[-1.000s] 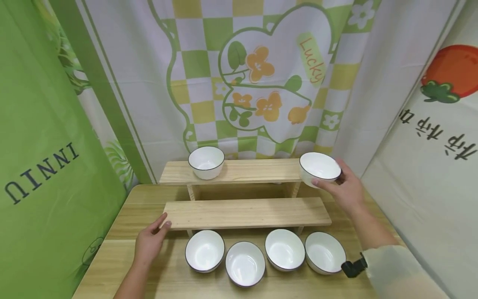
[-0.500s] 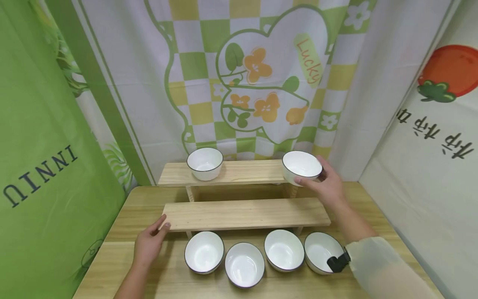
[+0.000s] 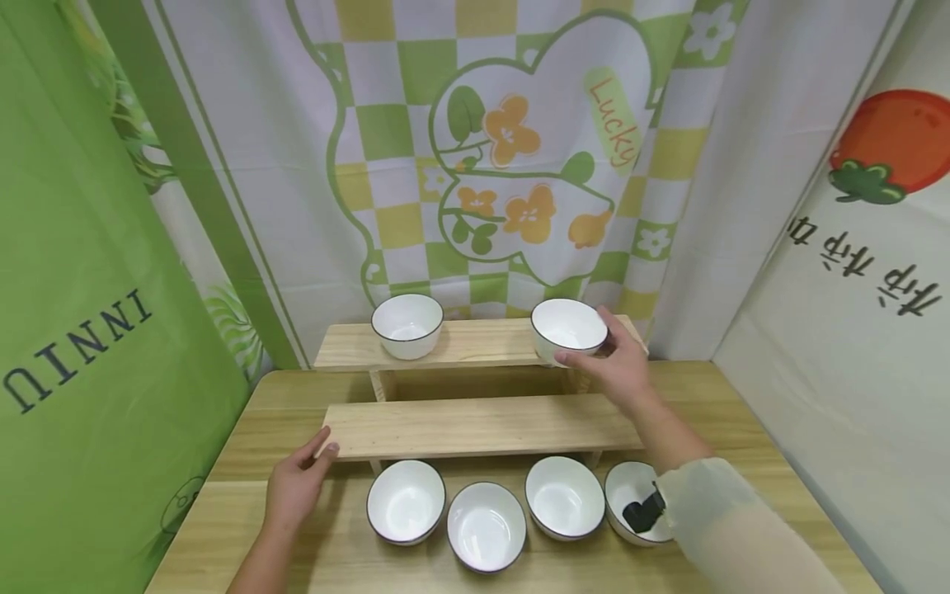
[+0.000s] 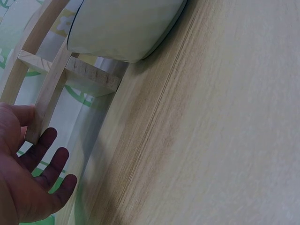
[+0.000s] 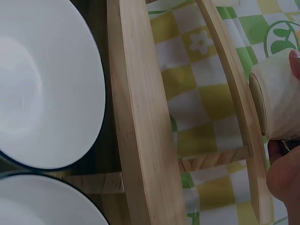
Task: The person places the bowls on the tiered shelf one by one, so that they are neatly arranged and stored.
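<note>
Right hand (image 3: 622, 367): fingers pinch bowl (image 3: 567, 328) from 4 o'clock; left hand (image 3: 295, 485): fingers pinch lower shelf (image 3: 482, 425) from 9 o'clock (presumably steadying it).

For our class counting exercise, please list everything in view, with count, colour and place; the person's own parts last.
Table bowls: 4, white, dark-rimmed, before the lower board
Upper-left bowl: 1, white, dark-rimmed, on the upper board
Held bowl: 1, white, dark-rimmed, at the upper board's right
Upper board: 1, pale wood, behind the lower board
Lower board: 1, pale wood, before the upper board
Table: 1, wood-coloured, underneath
Back cloth: 1, white-green-yellow, behind
Left cloth: 1, green, left
Right cloth: 1, white, right
Black piece: 1, black, by the cuff
Sleeve: 1, pale, right forearm
Left hand: 1, bare, gripping the lower board's left end
Right hand: 1, bare, gripping the held bowl
</note>
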Action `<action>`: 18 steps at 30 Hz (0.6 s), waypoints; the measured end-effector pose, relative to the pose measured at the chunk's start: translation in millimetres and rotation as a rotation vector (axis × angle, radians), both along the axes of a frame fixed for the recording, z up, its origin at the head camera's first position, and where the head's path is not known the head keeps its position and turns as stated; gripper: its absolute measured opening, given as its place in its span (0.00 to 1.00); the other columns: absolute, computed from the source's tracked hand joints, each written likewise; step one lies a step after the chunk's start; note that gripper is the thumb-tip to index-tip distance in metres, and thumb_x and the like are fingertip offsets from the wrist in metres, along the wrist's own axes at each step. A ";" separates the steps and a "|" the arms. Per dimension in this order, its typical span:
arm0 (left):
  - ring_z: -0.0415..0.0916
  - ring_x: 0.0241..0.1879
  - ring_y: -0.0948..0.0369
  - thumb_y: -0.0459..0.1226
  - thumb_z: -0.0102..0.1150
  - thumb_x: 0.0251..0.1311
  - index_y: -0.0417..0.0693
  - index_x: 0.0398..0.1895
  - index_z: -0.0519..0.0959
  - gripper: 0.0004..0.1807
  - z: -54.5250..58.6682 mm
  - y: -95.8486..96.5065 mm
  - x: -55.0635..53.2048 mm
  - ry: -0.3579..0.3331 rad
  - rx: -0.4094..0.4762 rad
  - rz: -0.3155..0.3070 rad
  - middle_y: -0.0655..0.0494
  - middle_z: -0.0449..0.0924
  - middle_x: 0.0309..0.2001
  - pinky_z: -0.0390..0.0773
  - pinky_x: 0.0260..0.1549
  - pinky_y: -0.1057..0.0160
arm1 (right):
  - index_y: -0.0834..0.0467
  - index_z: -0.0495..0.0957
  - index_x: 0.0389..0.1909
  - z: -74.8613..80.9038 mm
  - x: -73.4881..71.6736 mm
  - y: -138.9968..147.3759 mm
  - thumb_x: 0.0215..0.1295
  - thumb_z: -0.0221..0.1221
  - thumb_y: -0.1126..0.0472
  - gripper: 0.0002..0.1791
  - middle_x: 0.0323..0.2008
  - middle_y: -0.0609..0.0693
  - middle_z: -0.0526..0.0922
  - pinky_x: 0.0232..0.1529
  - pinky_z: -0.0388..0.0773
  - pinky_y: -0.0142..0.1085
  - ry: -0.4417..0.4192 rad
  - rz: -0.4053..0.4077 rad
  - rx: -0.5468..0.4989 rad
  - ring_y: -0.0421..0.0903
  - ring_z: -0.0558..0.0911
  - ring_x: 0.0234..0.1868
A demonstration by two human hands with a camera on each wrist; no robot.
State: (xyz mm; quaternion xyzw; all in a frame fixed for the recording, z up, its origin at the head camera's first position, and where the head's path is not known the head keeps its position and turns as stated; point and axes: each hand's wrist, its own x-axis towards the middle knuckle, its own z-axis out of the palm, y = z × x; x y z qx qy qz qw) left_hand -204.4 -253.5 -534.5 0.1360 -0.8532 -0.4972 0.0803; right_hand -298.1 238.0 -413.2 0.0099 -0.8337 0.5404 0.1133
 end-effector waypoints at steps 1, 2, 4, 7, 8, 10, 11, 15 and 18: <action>0.71 0.68 0.40 0.58 0.62 0.70 0.52 0.70 0.77 0.32 -0.1 -0.2 0.0 0.000 0.000 0.000 0.39 0.74 0.67 0.70 0.67 0.42 | 0.52 0.52 0.83 -0.1 -1.0 -2.8 0.47 0.82 0.43 0.67 0.74 0.62 0.68 0.71 0.66 0.48 -0.003 0.002 0.004 0.55 0.73 0.69; 0.70 0.69 0.40 0.58 0.62 0.70 0.52 0.70 0.77 0.32 0.0 -0.4 0.0 0.001 0.001 0.000 0.39 0.74 0.67 0.70 0.67 0.42 | 0.52 0.52 0.83 -0.5 -2.1 -5.3 0.46 0.82 0.42 0.68 0.74 0.62 0.68 0.71 0.67 0.48 -0.007 0.006 0.006 0.55 0.73 0.69; 0.70 0.69 0.40 0.58 0.62 0.70 0.52 0.70 0.77 0.32 0.1 -0.8 0.0 0.001 -0.001 0.001 0.39 0.74 0.67 0.70 0.67 0.42 | 0.51 0.51 0.84 -0.2 -3.5 -10.5 0.46 0.82 0.41 0.68 0.74 0.62 0.68 0.71 0.68 0.48 -0.016 0.019 0.003 0.55 0.73 0.69; 0.70 0.69 0.40 0.58 0.62 0.70 0.51 0.70 0.77 0.32 0.0 -1.0 -0.2 0.005 0.004 0.003 0.40 0.74 0.67 0.70 0.67 0.42 | 0.51 0.51 0.84 0.9 -5.2 -17.8 0.46 0.82 0.42 0.68 0.74 0.61 0.68 0.70 0.69 0.48 -0.023 0.039 -0.014 0.55 0.73 0.69; 0.70 0.69 0.40 0.58 0.62 0.70 0.51 0.70 0.77 0.32 0.0 -1.1 -0.3 0.007 0.008 0.004 0.40 0.74 0.67 0.70 0.67 0.42 | 0.51 0.51 0.84 0.9 -6.0 -19.9 0.46 0.82 0.42 0.68 0.74 0.61 0.68 0.70 0.69 0.47 -0.026 0.042 -0.020 0.55 0.73 0.69; 0.70 0.69 0.41 0.58 0.62 0.69 0.51 0.70 0.77 0.32 -0.3 -1.0 -0.5 0.010 0.013 0.002 0.41 0.74 0.68 0.71 0.67 0.42 | 0.51 0.51 0.84 0.5 -7.3 -23.7 0.45 0.82 0.42 0.68 0.74 0.61 0.69 0.71 0.68 0.47 -0.031 0.044 -0.027 0.54 0.73 0.69; 0.70 0.69 0.41 0.58 0.62 0.69 0.51 0.70 0.77 0.32 -0.4 -0.9 -0.6 0.010 0.016 0.000 0.41 0.74 0.68 0.71 0.66 0.42 | 0.51 0.52 0.83 0.0 -8.0 -25.6 0.46 0.83 0.43 0.68 0.73 0.61 0.69 0.71 0.68 0.47 -0.032 0.048 -0.034 0.54 0.73 0.68; 0.70 0.69 0.41 0.58 0.62 0.69 0.51 0.70 0.77 0.32 -0.9 -0.5 -0.7 0.006 0.019 -0.001 0.41 0.73 0.68 0.71 0.67 0.43 | 0.51 0.53 0.83 -1.7 -10.1 -34.2 0.46 0.83 0.44 0.67 0.72 0.60 0.70 0.70 0.69 0.46 -0.028 0.070 -0.055 0.53 0.74 0.67; 0.69 0.70 0.41 0.58 0.62 0.70 0.51 0.70 0.77 0.32 -0.7 -0.4 -0.4 0.004 0.023 0.003 0.41 0.73 0.69 0.70 0.68 0.43 | 0.51 0.54 0.83 -1.8 -11.6 -41.4 0.46 0.83 0.45 0.66 0.72 0.59 0.71 0.69 0.70 0.46 -0.015 0.087 -0.063 0.53 0.75 0.66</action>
